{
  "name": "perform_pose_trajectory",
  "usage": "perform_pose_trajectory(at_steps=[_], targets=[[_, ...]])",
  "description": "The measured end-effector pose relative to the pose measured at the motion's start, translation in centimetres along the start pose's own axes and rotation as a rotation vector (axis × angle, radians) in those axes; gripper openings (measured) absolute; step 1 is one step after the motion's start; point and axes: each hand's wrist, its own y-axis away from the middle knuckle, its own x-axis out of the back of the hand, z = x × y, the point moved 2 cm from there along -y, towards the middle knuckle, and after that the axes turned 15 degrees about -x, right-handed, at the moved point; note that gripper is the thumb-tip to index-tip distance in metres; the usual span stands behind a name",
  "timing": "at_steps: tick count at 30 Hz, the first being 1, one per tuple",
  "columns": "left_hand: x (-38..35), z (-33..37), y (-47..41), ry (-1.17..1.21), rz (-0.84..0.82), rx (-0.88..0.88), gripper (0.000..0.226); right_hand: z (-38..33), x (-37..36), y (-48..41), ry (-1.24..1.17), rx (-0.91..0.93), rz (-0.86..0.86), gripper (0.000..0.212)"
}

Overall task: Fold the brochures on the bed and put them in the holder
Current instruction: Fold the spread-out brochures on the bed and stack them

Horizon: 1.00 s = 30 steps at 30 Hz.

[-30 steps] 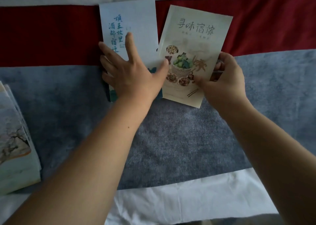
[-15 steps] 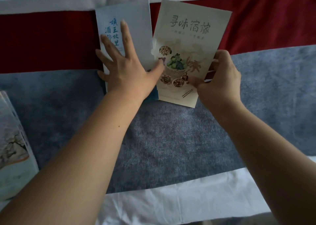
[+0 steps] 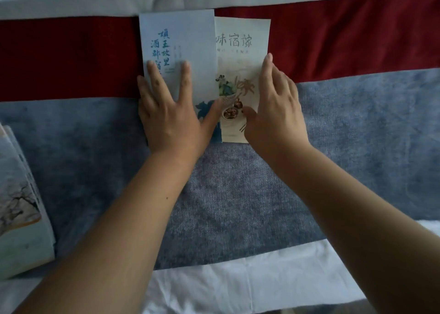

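A brochure lies on the bed, straddling the red and blue bands of the runner. Its pale blue panel [image 3: 181,42] with blue lettering lies on top of the cream panel [image 3: 240,51], which shows a food picture. My left hand [image 3: 171,113] presses flat on the blue panel with fingers spread, the thumb reaching onto the cream one. My right hand [image 3: 273,106] lies flat along the cream panel's right edge, fingers straight. At the left edge a stack of brochures [image 3: 19,206] with a tree picture stands tilted; I cannot tell if a holder is under it.
The bed runner has a red band [image 3: 345,34] at the back and a blue-grey band [image 3: 238,194] in front. White sheet [image 3: 238,287] shows near me and along the far edge.
The cream panel was lifted and angled in my right hand's grip; it now lies flat and straight, partly under the blue panel. My right hand has let go and flattened on it.
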Motion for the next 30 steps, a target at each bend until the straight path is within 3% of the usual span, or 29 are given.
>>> perform_pose_trajectory(at_steps=[5, 10, 14, 18, 23, 30], targets=[[-0.2, -1.0, 1.0, 0.07, 0.058, -0.04, 0.081, 0.4, -1.2, 1.1, 0.047, 0.017, -0.066, 0.071], [-0.1, -1.2, 1.3, 0.224, 0.146, 0.022, 0.08, -1.8, -1.7, 0.5, -0.155, -0.097, -0.143, 0.077], [0.5, -0.3, 0.8, 0.42, 0.233, 0.148, 0.065, -6.6, -3.1, 0.4, -0.285, -0.06, -0.187, 0.073], [2.1, -2.8, 1.0, 0.428, 0.29, 0.131, 0.05, -6.9, -3.1, 1.1, -0.205, -0.073, -0.166, 0.076], [5.3, -6.3, 3.0, 0.393, 0.366, 0.17, 0.049, -10.4, -4.2, 5.5, -0.277, 0.022, -0.119, 0.065], [10.0, -16.1, 10.7, 0.21, 0.393, 0.285, 0.048, -18.6, -9.7, 13.0, -0.39, 0.147, -0.288, 0.06]])
